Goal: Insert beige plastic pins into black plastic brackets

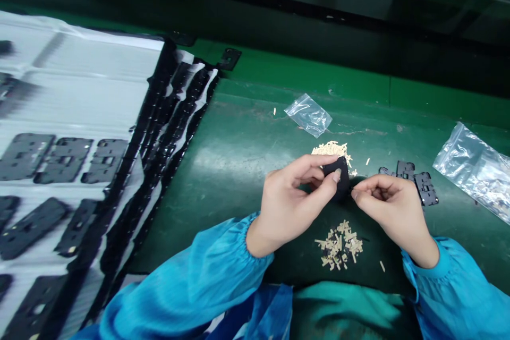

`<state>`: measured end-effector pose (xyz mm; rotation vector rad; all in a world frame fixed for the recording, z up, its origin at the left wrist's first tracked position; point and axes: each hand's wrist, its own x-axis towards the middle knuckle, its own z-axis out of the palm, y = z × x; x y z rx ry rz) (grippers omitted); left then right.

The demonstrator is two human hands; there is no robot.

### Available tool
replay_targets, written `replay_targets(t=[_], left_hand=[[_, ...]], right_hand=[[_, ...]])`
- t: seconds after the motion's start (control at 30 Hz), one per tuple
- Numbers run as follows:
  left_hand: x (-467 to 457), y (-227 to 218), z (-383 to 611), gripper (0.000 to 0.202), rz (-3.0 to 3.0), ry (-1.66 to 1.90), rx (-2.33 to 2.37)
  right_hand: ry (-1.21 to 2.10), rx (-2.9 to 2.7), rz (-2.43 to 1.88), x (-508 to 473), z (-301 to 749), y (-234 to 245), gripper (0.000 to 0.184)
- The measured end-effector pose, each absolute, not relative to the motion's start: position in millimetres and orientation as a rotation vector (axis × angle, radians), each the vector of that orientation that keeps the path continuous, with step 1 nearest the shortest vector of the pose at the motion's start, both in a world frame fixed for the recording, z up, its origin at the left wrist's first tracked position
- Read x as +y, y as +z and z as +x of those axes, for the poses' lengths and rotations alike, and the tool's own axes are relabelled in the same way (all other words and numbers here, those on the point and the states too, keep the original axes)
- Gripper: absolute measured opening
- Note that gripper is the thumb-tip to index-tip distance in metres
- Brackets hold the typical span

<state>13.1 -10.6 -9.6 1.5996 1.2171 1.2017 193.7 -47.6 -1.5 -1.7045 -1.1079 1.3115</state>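
- Work looked part-way along: one plate [340, 183] was in hand, held up over the table [231, 133] between the two hands, just in front of the far pile [332, 149] of pale strips.
- Several black parts [66, 162] lay spread on the white sheet [111, 58] at left; whether they were finished or waiting could not be told.
- A few loose parts [426, 188] lay together behind the right wrist — probably also part of the work, their stage unclear.
- The near pile [340, 244] mixed pale strips with dark bits, so plenty of small pieces lay out on both sides of the plate.
- The left hand [297, 202] gripped the plate firmly, thumb flat on its face and forefinger along its top edge, the plate tilted up.
- The right hand [390, 204] stood just beside the plate's right edge, thumb and forefinger drawn into a narrow pinch — too small a spot to tell whether anything sat in it.
- Both forearms reached in from the near edge, wrists bent so the fingertips faced each other.
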Motion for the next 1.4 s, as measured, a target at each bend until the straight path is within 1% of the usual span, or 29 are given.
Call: replay_targets(t=[0.67, 1.13, 1.3, 1.4], left_hand=[[-13.3, -8.0, 15.0, 0.02, 1.588, 1.188, 1.23], [-6.3, -5.1, 13.7, 0.019, 1.253, 1.048, 1.115], [-4.6, -4.2, 12.6, 0.02, 1.264, 1.065, 1.137], [-4.3, -3.9, 12.0, 0.02, 1.306, 1.062, 1.157]], right_hand=[[1.297, -1.02, -1.73, -45.9, 190.6, -0.5, 0.006], [1.295, -1.068, -1.729, -46.9, 190.1, -3.1, 0.008], [1.252, -1.112, -1.737, -46.6, 191.1, -0.1, 0.006], [1.252, -1.094, -1.734, -44.5, 193.8, 2.1, 0.012]])
